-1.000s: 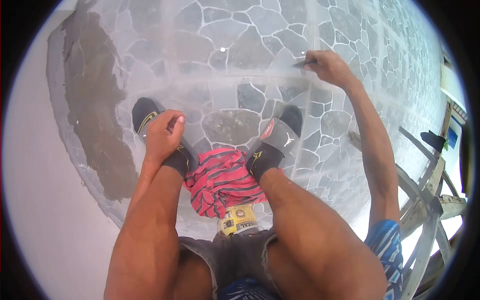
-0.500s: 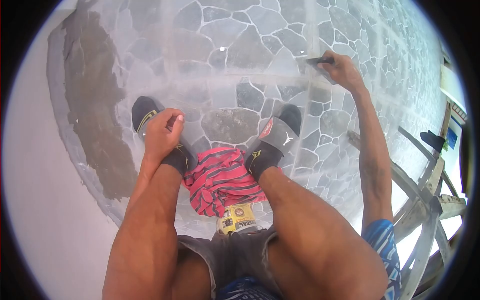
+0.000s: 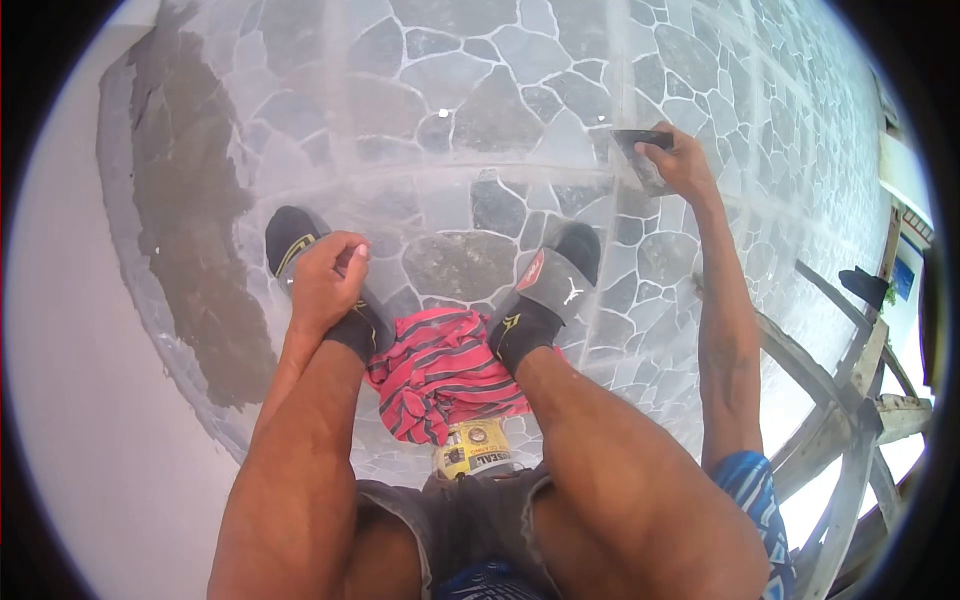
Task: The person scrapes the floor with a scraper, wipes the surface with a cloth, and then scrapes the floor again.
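My right hand [image 3: 688, 168] reaches out to the far right and grips a flat grey scraper [image 3: 648, 172] with a black edge, its face close to the stone-patterned floor [image 3: 460, 262]. Whether the scraper touches the surface is hard to tell. My left hand [image 3: 326, 272] rests by my left ankle, fingers curled in with nothing visible in them. Between my feet lies a crumpled pink cloth [image 3: 440, 365] with dark stripes. Behind it, close to my body, stands a yellow and white tub [image 3: 478, 447].
A dark, wet-looking strip [image 3: 185, 230] runs along the floor's left side, beside a pale wall [image 3: 80, 350]. Wooden beams [image 3: 850, 400] cross at the right. Two small white bits, one a white chip [image 3: 443, 113], lie ahead of my feet.
My right hand has shifted slightly downward in view and the scraper has turned, showing more of its face. The left hand stays by the ankle.
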`<state>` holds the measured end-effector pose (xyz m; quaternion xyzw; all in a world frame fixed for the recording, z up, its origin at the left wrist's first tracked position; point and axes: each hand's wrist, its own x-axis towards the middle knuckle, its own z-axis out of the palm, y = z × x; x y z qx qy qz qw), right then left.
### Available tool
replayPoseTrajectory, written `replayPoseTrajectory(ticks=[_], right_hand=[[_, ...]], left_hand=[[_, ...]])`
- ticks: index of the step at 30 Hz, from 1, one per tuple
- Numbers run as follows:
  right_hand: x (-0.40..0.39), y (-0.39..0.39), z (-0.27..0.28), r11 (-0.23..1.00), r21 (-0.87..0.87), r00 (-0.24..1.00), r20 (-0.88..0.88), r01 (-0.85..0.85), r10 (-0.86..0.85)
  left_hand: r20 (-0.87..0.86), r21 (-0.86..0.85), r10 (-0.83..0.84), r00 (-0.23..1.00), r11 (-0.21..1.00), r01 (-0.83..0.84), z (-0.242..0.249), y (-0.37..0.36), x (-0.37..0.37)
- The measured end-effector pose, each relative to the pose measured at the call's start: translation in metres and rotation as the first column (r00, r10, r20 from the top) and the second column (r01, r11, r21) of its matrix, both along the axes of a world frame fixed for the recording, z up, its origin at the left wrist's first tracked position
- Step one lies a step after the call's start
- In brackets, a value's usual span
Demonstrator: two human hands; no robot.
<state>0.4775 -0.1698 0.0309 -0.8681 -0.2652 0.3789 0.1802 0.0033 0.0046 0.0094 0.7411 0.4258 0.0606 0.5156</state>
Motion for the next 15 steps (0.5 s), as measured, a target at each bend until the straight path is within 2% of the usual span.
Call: replayPoseTrajectory(ticks=[1, 2, 4, 5, 6, 7, 8, 10, 11, 13, 15], right_hand=[[-0.003, -0.007, -0.011, 0.993, -0.004, 0.992, 0.058, -0.115, 0.115], [-0.014, -0.017, -0.026, 0.900, -0.072, 0.858, 0.277, -0.431, 0.433], [-0.011, -0.013, -0.016, 0.823, -0.083, 0.785, 0.262, -0.562, 0.562], [-0.004, -0.008, -0.009, 0.929, -0.025, 0.913, 0.174, -0.370, 0.369], [0.001, -0.003, -0.001, 0.988, 0.007, 0.985, 0.071, -0.156, 0.155], [-0.002, 0.004, 0.007, 0.996, -0.009, 0.995, -0.027, 0.093, -0.093], [-0.010, 0.001, 0.000, 0.996, 0.009, 0.993, 0.068, -0.093, 0.092], [-0.024, -0.009, -0.021, 0.895, -0.008, 0.863, 0.264, -0.445, 0.432], [-0.027, -0.011, -0.028, 0.816, 0.031, 0.796, 0.242, -0.578, 0.555], [-0.025, 0.008, -0.006, 0.953, 0.044, 0.952, 0.071, -0.300, 0.296], [-0.022, 0.015, -0.003, 0.997, 0.067, 0.991, -0.129, 0.045, -0.036]], left_hand=[[0.005, 0.004, -0.005, 1.000, 1.000, 0.005, -0.002, -0.001, -0.001], [0.016, 0.015, -0.015, 1.000, 1.000, 0.015, -0.004, 0.001, 0.001], [0.017, 0.054, -0.050, 0.999, 0.997, 0.049, -0.002, 0.004, 0.001], [0.014, 0.067, -0.062, 0.998, 0.996, 0.061, -0.002, 0.003, 0.000], [0.014, 0.065, -0.057, 0.998, 0.996, 0.056, -0.002, 0.002, -0.001], [0.016, 0.062, -0.054, 0.998, 0.997, 0.053, -0.001, 0.002, 0.000], [0.020, 0.059, -0.056, 0.998, 0.997, 0.055, -0.001, 0.002, 0.001], [0.026, 0.017, -0.030, 0.999, 0.999, 0.030, -0.003, 0.000, 0.001], [0.027, 0.000, -0.019, 0.999, 1.000, 0.019, -0.005, 0.002, 0.000], [0.017, 0.023, -0.014, 1.000, 1.000, 0.013, 0.000, 0.003, 0.004], [-0.002, 0.008, 0.001, 1.000, 1.000, -0.001, 0.002, -0.001, -0.001]])
